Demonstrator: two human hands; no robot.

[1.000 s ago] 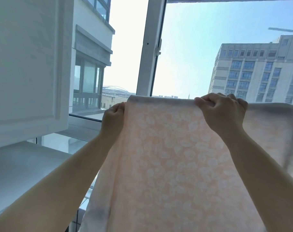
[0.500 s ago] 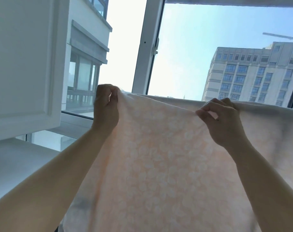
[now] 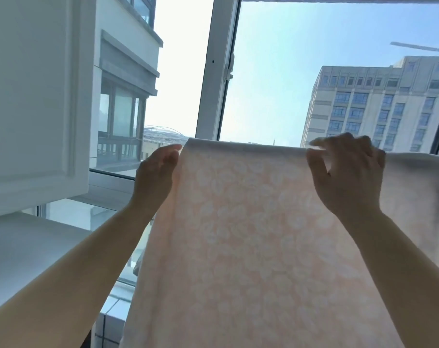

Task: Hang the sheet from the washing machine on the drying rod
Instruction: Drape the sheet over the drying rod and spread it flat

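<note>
A pale peach sheet (image 3: 238, 234) with a faint white print hangs in front of me. Its top fold runs straight across at hand height. The drying rod is hidden under that fold. My left hand (image 3: 155, 172) pinches the sheet's left edge just below the top corner. My right hand (image 3: 346, 172) holds the top fold further right, with the fingers curled over it and the thumb on the near side. The right fingertips are blurred. The sheet carries on to the right past my right hand and out of view.
A white cabinet door (image 3: 37, 96) stands open at the left above a white ledge (image 3: 25, 247). A white window frame post (image 3: 218, 71) rises behind the sheet. Outside, a tall building (image 3: 376, 104) stands at the right.
Both hands have come down and the sheet's top edge, which sagged between them, now lies straight. My left hand has dropped from the raised corner. My right hand's fingers have spread.
</note>
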